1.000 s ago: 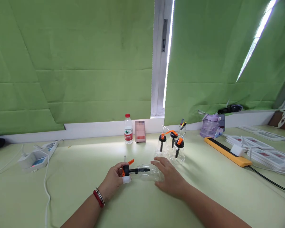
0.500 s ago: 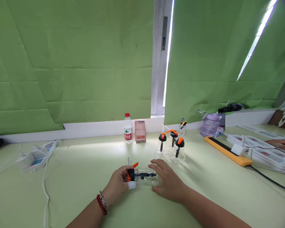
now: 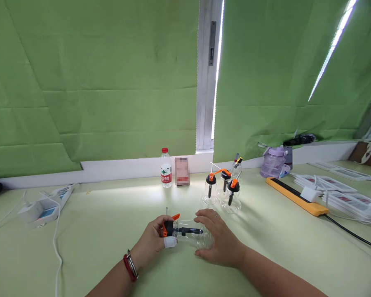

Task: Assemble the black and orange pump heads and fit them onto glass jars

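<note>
A clear glass bottle (image 3: 188,240) with a black cap, an orange lever and a dark tube inside lies on its side between my hands. My left hand (image 3: 154,237) grips its black-and-orange cap (image 3: 167,228), with white tape around the thumb. A thin metal rod (image 3: 166,210) sticks up by the cap. My right hand (image 3: 221,239) curls around the rounded base of the bottle, thumb below and fingers above. Beyond my right hand stand three similar bottles (image 3: 230,206) with black-and-orange tops.
Against the wall stand a red-capped water bottle (image 3: 166,169) and a pinkish box (image 3: 182,171). To the right are a purple jug (image 3: 272,163), an orange power strip (image 3: 293,197) and stacked white panels (image 3: 352,202). A white power strip (image 3: 51,208) with cables lies left.
My hands and the bottle have shifted very slightly, with the bottle's base tilting a little lower. Another person's hand at the far right has left the view.
</note>
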{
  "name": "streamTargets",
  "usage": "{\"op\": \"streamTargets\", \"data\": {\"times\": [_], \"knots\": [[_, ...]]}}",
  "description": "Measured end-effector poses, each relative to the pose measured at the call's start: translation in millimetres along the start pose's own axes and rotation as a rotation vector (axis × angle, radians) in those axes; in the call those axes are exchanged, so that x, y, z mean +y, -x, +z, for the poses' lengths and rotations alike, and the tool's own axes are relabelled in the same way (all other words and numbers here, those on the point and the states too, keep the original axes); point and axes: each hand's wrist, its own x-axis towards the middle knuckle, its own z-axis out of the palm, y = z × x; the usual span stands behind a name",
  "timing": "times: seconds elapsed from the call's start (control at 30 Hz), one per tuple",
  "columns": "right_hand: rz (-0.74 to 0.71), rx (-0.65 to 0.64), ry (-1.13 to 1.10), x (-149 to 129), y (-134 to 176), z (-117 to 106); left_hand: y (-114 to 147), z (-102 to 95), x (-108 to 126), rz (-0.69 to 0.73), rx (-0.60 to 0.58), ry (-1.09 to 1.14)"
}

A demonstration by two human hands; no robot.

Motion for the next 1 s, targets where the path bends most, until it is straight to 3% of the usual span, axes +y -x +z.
{"op": "streamTargets", "data": {"times": [0.2, 0.43, 0.57, 0.8, 1.0], "knots": [[-0.137, 0.047, 0.095, -7, -3, -6, 11, 14.1, 9, -0.017, -0.07, 0.067], [-0.311, 0.131, 0.228, -12, -3, -6, 12, 24.1, 3, -0.117, 0.112, 0.128], [-0.338, 0.179, 0.206, -18, -4, -7, 15, 28.9, 2, -0.06, 0.167, 0.06], [-0.172, 0.11, -0.076, -23, -5, -10, 19, 32.0, 3, -0.016, 0.171, -0.045], [0.241, -0.05, -0.501, -22, -5, -11, 19, 34.4, 3, -0.007, 0.188, -0.11]]}}
